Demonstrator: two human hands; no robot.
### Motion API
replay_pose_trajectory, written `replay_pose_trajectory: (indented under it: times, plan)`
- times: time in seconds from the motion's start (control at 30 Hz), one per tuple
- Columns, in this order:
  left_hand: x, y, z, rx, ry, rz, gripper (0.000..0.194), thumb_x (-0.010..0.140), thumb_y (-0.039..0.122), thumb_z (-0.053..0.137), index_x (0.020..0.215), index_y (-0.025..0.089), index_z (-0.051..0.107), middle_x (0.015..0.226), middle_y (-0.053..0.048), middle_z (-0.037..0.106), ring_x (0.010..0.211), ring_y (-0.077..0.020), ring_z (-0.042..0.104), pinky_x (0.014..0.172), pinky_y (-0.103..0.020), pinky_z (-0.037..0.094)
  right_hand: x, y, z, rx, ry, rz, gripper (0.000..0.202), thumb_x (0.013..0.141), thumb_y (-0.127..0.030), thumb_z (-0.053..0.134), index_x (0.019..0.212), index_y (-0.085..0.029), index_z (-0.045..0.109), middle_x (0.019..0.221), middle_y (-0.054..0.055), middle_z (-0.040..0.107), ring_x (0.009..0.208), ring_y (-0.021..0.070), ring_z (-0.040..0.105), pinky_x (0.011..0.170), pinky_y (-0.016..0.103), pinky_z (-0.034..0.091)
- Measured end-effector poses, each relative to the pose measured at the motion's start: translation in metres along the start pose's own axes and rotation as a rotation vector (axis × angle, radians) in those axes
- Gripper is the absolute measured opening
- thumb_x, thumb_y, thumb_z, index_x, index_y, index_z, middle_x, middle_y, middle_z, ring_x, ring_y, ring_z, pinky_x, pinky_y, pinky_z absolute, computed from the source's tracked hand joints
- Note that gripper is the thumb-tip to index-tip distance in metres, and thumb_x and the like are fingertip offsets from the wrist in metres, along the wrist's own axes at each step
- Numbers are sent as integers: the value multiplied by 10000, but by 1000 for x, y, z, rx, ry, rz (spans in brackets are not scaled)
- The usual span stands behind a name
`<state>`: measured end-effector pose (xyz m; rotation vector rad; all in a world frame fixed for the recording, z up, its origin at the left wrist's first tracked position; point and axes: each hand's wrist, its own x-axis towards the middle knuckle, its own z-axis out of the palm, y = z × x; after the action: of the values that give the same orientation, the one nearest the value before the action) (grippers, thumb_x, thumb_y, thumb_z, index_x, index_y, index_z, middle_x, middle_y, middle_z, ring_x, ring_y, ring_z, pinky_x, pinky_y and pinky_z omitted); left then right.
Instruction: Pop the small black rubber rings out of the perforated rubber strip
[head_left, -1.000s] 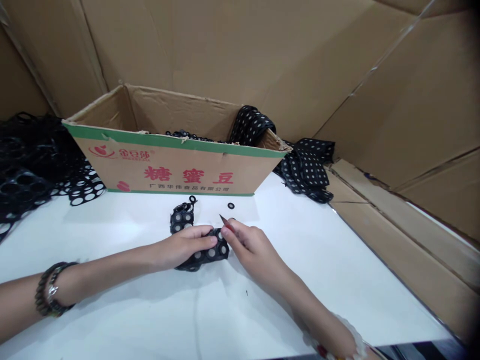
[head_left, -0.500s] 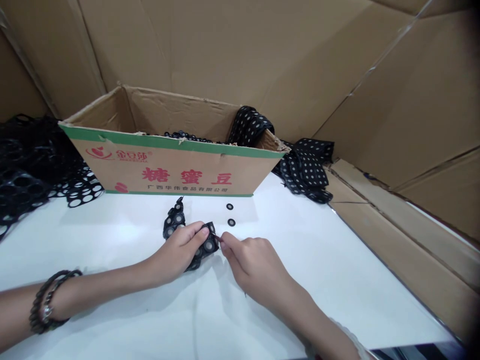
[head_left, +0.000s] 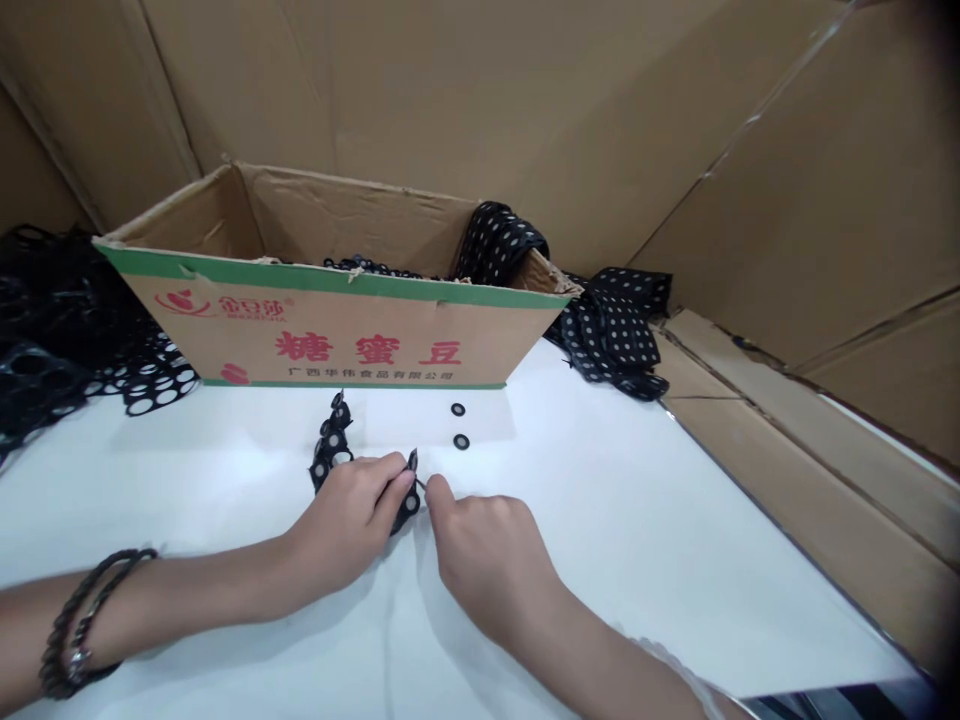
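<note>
A black strip of round rings with pale centres is pinched between the thumb and fingers of my left hand. Part of the strip trails out behind that hand, and its short front end sticks up past the thumb. My right hand is closed just to the right, gripping a thin dark tool whose tip meets the strip's edge. Most of the tool is hidden in the fingers, so its kind is unclear. Beyond the hands, two loose black rings, an upper one and a lower one, lie on the white table.
An open cardboard box with black rings inside stands behind the hands. Dotted black sheets hang over its right end onto the table. Punched-out black webbing is heaped at left. Cardboard walls enclose the back and right.
The strip's front end has turned more edge-on and its flat face shows less. My right hand has shifted slightly lower and left, with the tool still at the strip. The view has moved a little.
</note>
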<state>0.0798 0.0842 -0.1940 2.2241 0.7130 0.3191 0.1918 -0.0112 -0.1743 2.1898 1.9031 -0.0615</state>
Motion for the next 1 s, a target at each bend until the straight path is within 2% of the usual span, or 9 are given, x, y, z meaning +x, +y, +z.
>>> replay_pose_trajectory:
  times: [0.17, 0.33, 0.57, 0.7, 0.8, 0.9, 1.0]
  plan:
    - [-1, -1, 2, 50, 38, 65, 274, 870, 264, 246, 611, 180, 282, 567, 22, 392, 551, -125, 376, 544, -253, 273, 3, -17, 4, 3, -22, 66, 309, 677, -9, 361, 942, -142, 449, 546, 22, 551, 437, 181, 530, 380, 237, 153]
    - [-2, -2, 2, 45, 72, 118, 265, 867, 247, 251, 611, 182, 272, 568, 22, 374, 550, -124, 366, 538, -246, 271, 7, -23, 4, 38, 59, 116, 296, 700, -6, 337, 947, -140, 429, 546, 23, 553, 452, 192, 543, 388, 236, 166]
    - [3, -5, -2, -60, 83, 21, 288, 871, 307, 276, 612, 183, 267, 513, 51, 335, 486, -99, 310, 493, -229, 246, 10, -10, -2, 99, 30, 195, 224, 715, -33, 330, 865, -172, 422, 557, 15, 555, 509, 200, 562, 421, 258, 149]
    - [6, -7, -1, -124, 79, -27, 301, 870, 341, 277, 613, 183, 281, 505, 57, 322, 483, -94, 306, 483, -223, 242, 11, -7, -1, 117, 62, 200, 202, 732, -38, 329, 852, -170, 423, 558, 15, 550, 523, 188, 561, 428, 260, 129]
    - [6, -8, 0, -140, 75, -33, 303, 868, 348, 281, 614, 183, 284, 503, 59, 312, 480, -91, 301, 480, -222, 239, 12, -7, 3, 143, 103, 201, 137, 809, -101, 311, 843, -172, 423, 544, 12, 545, 503, 168, 547, 436, 254, 125]
    - [6, -9, -1, -151, 60, -14, 300, 867, 344, 286, 615, 182, 288, 502, 61, 315, 477, -88, 302, 478, -221, 235, 13, -6, 7, 159, 141, 184, 210, 857, -185, 298, 1041, -190, 399, 522, -6, 539, 465, 152, 520, 444, 245, 130]
    - [7, -8, -3, -182, 35, 7, 287, 868, 344, 282, 633, 183, 322, 517, 59, 341, 489, -89, 322, 481, -217, 241, 13, -4, 8, 129, 137, 133, 555, 758, -103, 371, 1273, -238, 215, 524, -28, 540, 456, 146, 502, 452, 240, 133]
